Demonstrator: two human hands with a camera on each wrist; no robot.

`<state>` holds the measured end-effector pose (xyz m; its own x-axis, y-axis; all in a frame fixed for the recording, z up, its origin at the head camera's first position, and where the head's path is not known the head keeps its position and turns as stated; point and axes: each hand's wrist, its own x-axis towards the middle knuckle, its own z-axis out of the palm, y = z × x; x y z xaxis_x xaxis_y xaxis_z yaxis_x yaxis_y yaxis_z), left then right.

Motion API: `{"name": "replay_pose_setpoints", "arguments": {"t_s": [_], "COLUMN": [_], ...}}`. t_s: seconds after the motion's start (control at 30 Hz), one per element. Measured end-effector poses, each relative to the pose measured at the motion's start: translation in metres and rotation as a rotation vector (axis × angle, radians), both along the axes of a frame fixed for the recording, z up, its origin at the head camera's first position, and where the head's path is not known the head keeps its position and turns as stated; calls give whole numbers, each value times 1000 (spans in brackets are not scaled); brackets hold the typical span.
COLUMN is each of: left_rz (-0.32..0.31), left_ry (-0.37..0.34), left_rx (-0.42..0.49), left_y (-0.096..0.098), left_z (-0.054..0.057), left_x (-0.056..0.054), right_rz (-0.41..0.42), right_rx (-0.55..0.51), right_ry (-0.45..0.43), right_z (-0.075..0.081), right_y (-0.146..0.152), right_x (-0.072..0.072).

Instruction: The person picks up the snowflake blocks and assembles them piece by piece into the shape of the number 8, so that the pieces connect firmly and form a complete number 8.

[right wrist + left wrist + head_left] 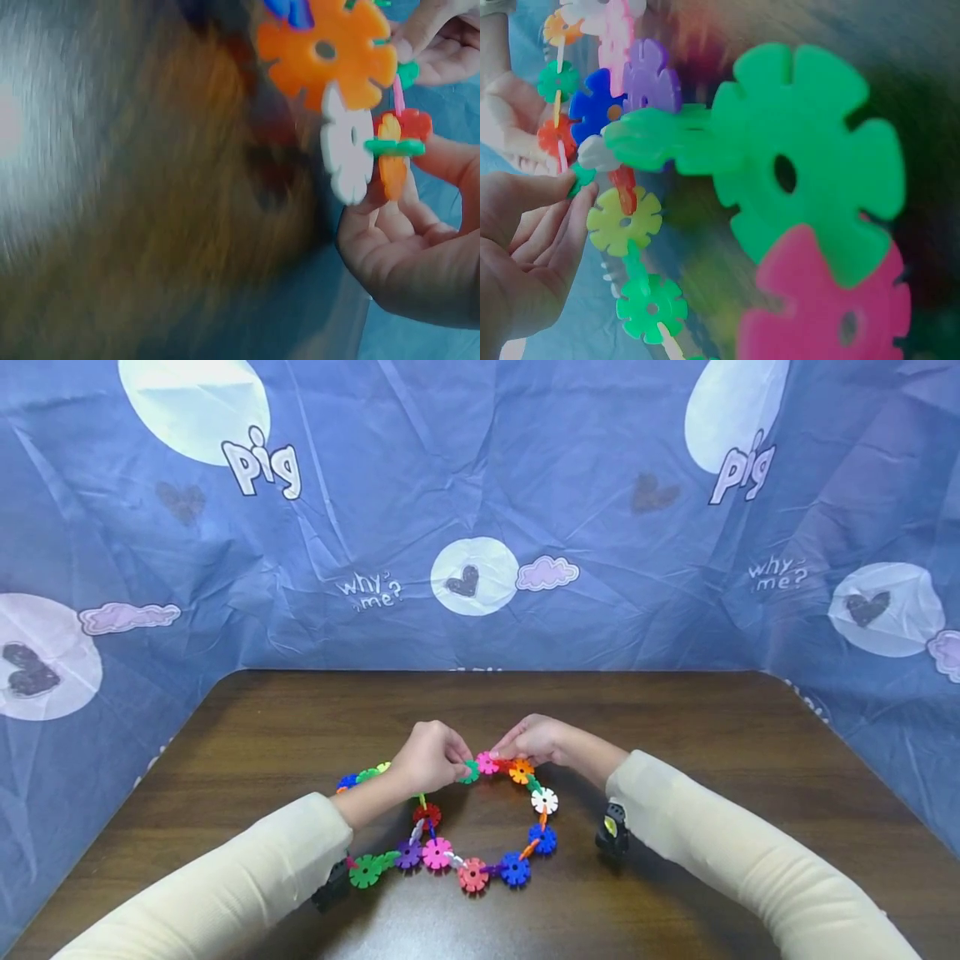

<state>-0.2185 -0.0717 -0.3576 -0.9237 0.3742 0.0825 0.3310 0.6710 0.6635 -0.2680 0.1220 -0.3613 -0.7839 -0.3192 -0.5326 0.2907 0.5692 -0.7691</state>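
Interlocking plastic snowflake discs are linked into a colorful ring on the table. At the ring's far side my left hand [431, 760] pinches a small green snowflake disc [470, 772] between thumb and fingers. Just right of it is a pink snowflake disc [487, 763]. My right hand [534, 739] holds the chain there, its fingers at the pink disc and the red snowflake disc [414, 124] beside it. An orange disc [521, 771] and a white disc [544, 800] follow on the right. In the left wrist view, a large green disc [817, 150] hangs close to the camera.
A second run of discs, with a green disc [365, 871] and a purple disc [408, 853], extends left beneath my left forearm. The brown wooden table [675, 718] meets a blue printed cloth [615, 610] at its back and sides. Black cameras [612, 828] are strapped to my wrists.
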Motion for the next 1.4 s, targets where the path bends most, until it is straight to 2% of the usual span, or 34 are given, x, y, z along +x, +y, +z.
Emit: {"name": "replay_pose_setpoints", "arguments": {"t_s": [0.23, 0.3, 0.5, 0.7, 0.87, 0.93, 1.1, 1.17, 1.3, 1.4], "left_rz": [-18, -1, 42, 49, 22, 11, 9, 23, 86, 132], "left_ry": [201, 225, 204, 223, 242, 207, 90, 67, 71, 108], "left_rx": [-58, -68, -156, -199, -159, -126, -98, -101, -141, -212], "left_y": [8, 11, 16, 18, 18, 15, 4, -2, -20, -38], "left_z": [-4, -4, -6, -5, -1, 1, 8, 12, 20, 15], "left_x": [1, 1, 1, -2, -7, -8, -7, -5, 0, 2], "right_rz": [-92, -124, -207, -234, -228, -216, -176, -166, -143, -122], "right_rx": [26, 36, 79, 49, 44, 51, 30, 14, 21, 50], "right_ry": [12, 26, 79, 91, 75, 71, 53, 44, 26, 25], "right_z": [-3, -3, -7, -7, -3, -2, 0, 1, 1, -1], "right_y": [-5, -7, -14, -19, -16, -14, -13, -13, -13, -11], "right_x": [6, 7, 11, 11, 10, 8, 5, 4, 4, 4]}}
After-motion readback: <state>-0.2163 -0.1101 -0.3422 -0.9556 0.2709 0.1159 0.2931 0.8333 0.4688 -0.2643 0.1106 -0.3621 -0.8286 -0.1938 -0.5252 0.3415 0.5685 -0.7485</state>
